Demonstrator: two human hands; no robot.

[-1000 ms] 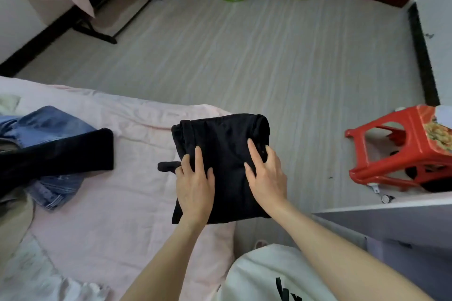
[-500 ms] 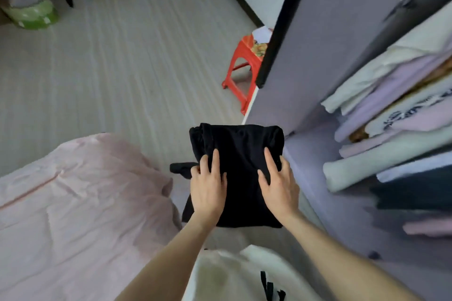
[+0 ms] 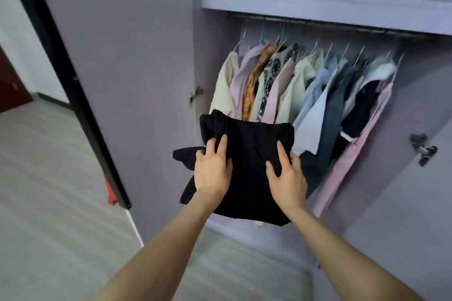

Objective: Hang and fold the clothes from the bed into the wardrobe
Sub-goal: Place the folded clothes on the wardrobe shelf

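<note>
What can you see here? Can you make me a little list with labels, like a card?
Held item: folded black fabric garment, carried in the air in front of the wardrobe
Left hand: grips the garment's left side
Right hand: grips the garment's right side
Storage: open lilac wooden wardrobe
On the rail: row of hanging shirts in cream, pink, blue and dark colours
Above the rail: lilac shelf
Floor: pale grey striped floor

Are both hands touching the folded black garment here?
Touching. The head view shows the left hand and right hand each lying on top of the folded black garment, fingers spread over the cloth, carrying it in front of the hanging clothes.
</note>
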